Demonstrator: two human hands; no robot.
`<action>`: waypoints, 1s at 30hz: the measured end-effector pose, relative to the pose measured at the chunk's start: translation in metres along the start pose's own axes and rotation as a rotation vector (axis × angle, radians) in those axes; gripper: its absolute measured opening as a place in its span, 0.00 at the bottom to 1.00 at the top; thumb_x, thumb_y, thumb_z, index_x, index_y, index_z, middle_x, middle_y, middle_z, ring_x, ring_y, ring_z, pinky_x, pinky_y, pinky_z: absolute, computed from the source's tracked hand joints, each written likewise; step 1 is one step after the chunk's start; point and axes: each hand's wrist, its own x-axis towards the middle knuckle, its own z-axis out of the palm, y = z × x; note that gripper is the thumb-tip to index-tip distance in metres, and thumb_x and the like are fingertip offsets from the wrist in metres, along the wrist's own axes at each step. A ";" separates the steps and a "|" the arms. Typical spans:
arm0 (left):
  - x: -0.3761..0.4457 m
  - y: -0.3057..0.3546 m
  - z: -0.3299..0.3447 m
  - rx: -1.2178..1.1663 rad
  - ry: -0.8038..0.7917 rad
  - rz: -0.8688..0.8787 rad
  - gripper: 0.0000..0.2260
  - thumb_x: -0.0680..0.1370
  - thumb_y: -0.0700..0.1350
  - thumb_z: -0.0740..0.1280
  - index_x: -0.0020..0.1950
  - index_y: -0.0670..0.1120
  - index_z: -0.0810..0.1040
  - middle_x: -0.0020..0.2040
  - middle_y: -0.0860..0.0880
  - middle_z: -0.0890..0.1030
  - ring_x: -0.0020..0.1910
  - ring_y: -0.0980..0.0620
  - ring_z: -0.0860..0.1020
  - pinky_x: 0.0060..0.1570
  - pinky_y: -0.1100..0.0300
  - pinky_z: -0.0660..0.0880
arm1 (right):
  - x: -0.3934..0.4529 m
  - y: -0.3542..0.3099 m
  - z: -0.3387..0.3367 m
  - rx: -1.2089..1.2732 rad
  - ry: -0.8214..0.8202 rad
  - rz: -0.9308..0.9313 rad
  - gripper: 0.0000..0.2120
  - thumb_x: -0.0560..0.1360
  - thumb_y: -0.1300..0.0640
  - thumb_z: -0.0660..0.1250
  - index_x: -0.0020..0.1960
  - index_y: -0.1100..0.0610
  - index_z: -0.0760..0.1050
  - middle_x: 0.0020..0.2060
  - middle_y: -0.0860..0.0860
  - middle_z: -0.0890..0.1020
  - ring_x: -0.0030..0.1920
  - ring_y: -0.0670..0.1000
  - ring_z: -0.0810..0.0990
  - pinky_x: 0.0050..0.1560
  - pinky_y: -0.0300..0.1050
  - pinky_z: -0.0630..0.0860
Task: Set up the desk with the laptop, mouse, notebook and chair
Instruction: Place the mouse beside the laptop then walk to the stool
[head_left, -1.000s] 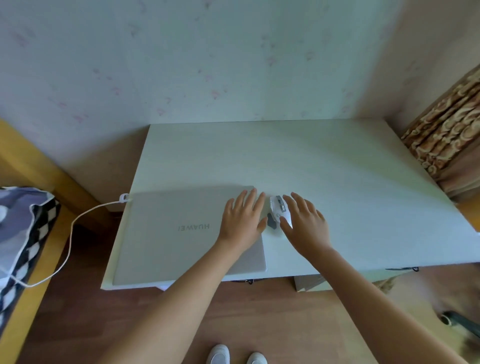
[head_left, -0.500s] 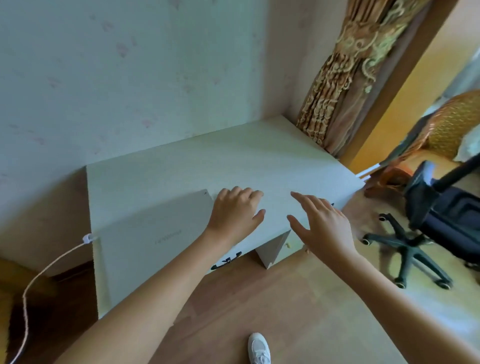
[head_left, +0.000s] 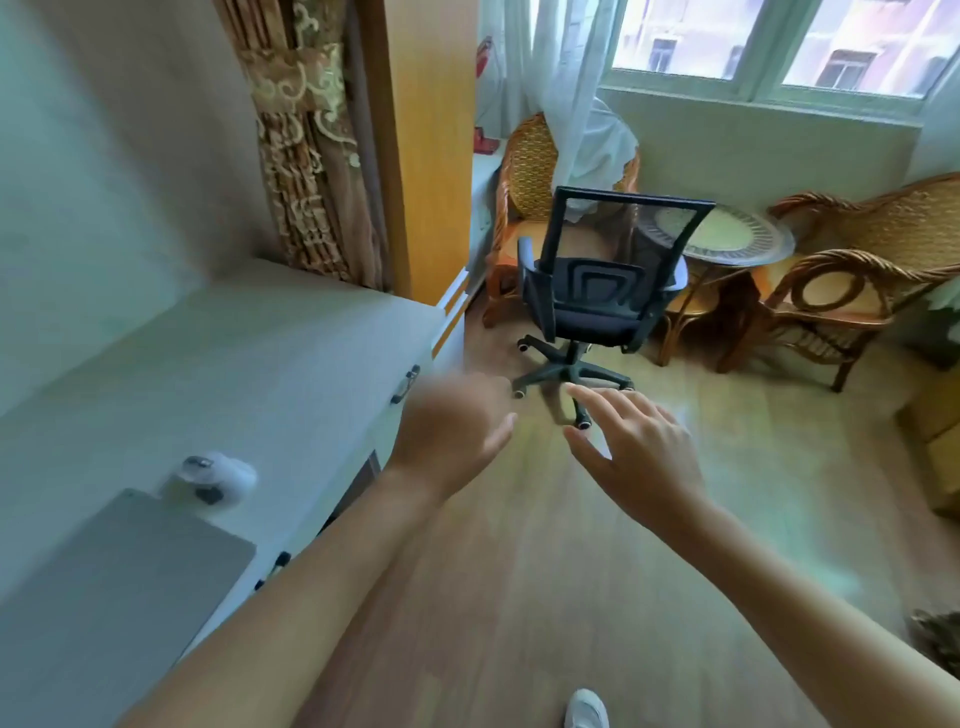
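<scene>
1. Left hand (head_left: 451, 435) and right hand (head_left: 635, 451) stretched out over the wood floor (head_left: 519, 571), both empty; right fingers spread and relaxed, left blurred by motion but loosely extended, gripping nothing.
2. Black mesh-backed chair (head_left: 597, 291) on castors well apart from the desk (head_left: 234, 364), past both hands, back turned to the camera, near the window.
3. Closed grey laptop (head_left: 114, 582) flat on the desk's near end, white mouse (head_left: 215, 478) just beside its far corner.
4. Wicker chairs (head_left: 852, 280) and a round table (head_left: 737, 234) behind the office chair; patterned curtain (head_left: 306, 156) hanging beside the desk.
5. Notebook not seen.
</scene>
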 end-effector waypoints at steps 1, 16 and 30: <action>0.013 0.018 0.006 -0.011 -0.008 0.028 0.17 0.73 0.56 0.60 0.50 0.47 0.81 0.38 0.49 0.83 0.37 0.46 0.80 0.35 0.56 0.73 | -0.006 0.019 -0.004 -0.019 0.013 0.037 0.21 0.75 0.44 0.59 0.63 0.53 0.75 0.53 0.50 0.83 0.52 0.54 0.81 0.48 0.50 0.78; 0.184 0.288 0.072 -0.154 -0.054 0.320 0.18 0.74 0.55 0.60 0.55 0.48 0.81 0.44 0.50 0.84 0.42 0.47 0.82 0.40 0.55 0.74 | -0.095 0.296 -0.088 -0.184 0.042 0.364 0.20 0.74 0.46 0.64 0.63 0.53 0.76 0.51 0.49 0.83 0.50 0.53 0.82 0.48 0.49 0.77; 0.381 0.467 0.147 -0.386 -0.113 0.543 0.16 0.72 0.55 0.67 0.56 0.49 0.81 0.48 0.53 0.83 0.48 0.49 0.81 0.45 0.54 0.75 | -0.075 0.511 -0.106 -0.141 0.194 0.807 0.22 0.71 0.47 0.64 0.64 0.50 0.75 0.58 0.46 0.79 0.59 0.50 0.77 0.59 0.48 0.70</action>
